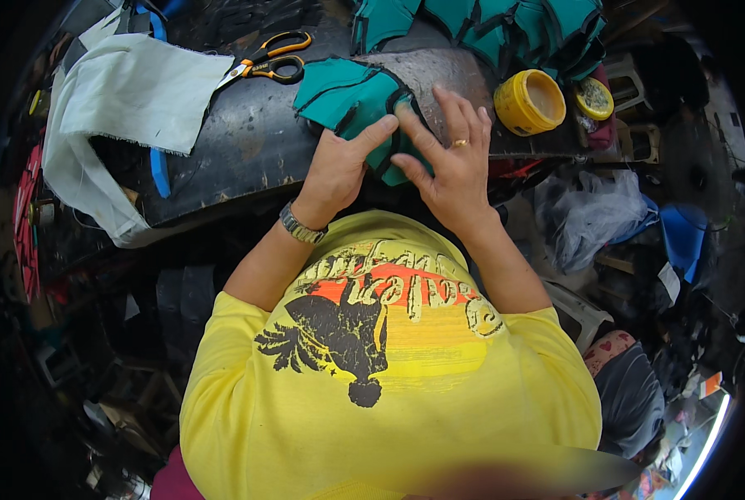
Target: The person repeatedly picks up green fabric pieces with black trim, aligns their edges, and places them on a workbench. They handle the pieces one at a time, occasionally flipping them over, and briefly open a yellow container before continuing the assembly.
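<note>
A teal piece with black edging lies on the dark worktable in front of me. My left hand rests on its near edge, thumb stretched across the teal surface. My right hand, with a ring on one finger, lies flat on the piece's right part, fingertips pressing down. Both hands touch the piece and each other's thumbs nearly meet. A wristwatch sits on my left wrist.
Orange-handled scissors lie at the back left of the piece. White cloth covers the table's left end. A yellow open tub and its lid stand right. More teal pieces are stacked behind. Clutter surrounds the table.
</note>
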